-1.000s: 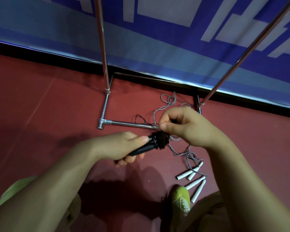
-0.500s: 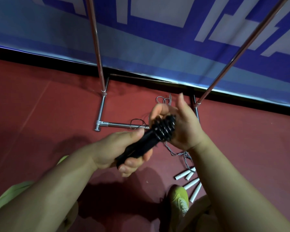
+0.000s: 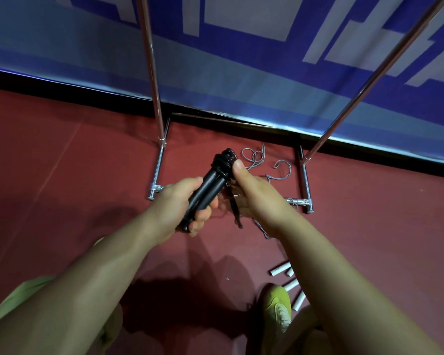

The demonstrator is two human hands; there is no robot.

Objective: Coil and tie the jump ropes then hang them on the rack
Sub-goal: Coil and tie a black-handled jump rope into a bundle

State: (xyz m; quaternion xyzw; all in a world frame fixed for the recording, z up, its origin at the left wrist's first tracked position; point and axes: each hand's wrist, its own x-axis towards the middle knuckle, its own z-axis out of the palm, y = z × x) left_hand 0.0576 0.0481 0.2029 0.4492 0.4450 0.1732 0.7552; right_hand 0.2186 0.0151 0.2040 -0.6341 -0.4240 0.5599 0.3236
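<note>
Left hand (image 3: 182, 203) grips black handles (image 3: 210, 184); right hand's (image 3: 254, 193) fingers hidden.

We see a dark red floor (image 3: 62, 175) carrying the chrome rack base (image 3: 156, 172), whose front feet stand left and right of the hands. A loose grey rope (image 3: 256, 157) lies just beyond the right hand (image 3: 254, 193). White handles (image 3: 290, 285) lie below it, beside a yellow-green shoe (image 3: 277, 306).
</note>
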